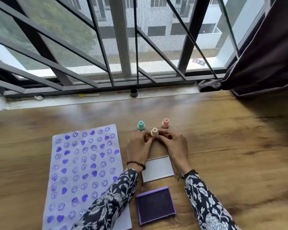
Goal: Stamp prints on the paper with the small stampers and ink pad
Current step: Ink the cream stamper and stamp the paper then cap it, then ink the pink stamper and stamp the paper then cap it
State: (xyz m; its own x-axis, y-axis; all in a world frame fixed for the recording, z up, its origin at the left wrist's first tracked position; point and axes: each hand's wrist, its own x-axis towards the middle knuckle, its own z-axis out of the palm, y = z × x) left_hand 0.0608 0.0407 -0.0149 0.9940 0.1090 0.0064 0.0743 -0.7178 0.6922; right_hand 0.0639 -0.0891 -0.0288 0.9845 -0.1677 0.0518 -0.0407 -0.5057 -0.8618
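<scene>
A white paper (83, 176) covered with purple smiley and heart prints lies on the left of the wooden table. A cream stamper (154, 131) stands upright between my left hand (138, 146) and my right hand (175, 143); fingertips of both hands touch its base. Just behind it stand a teal stamper (141, 125) and a pink stamper (165, 123). The open purple ink pad (155, 205) lies near me between my forearms, with its clear lid (158, 168) beyond it under my wrists.
The wooden table (223, 155) ends at a window sill with a metal grille (123, 55) behind. A small dark pot (133, 92) and a yellow-tipped stick (88, 95) lie on the sill. A dark curtain (264, 55) hangs at the right.
</scene>
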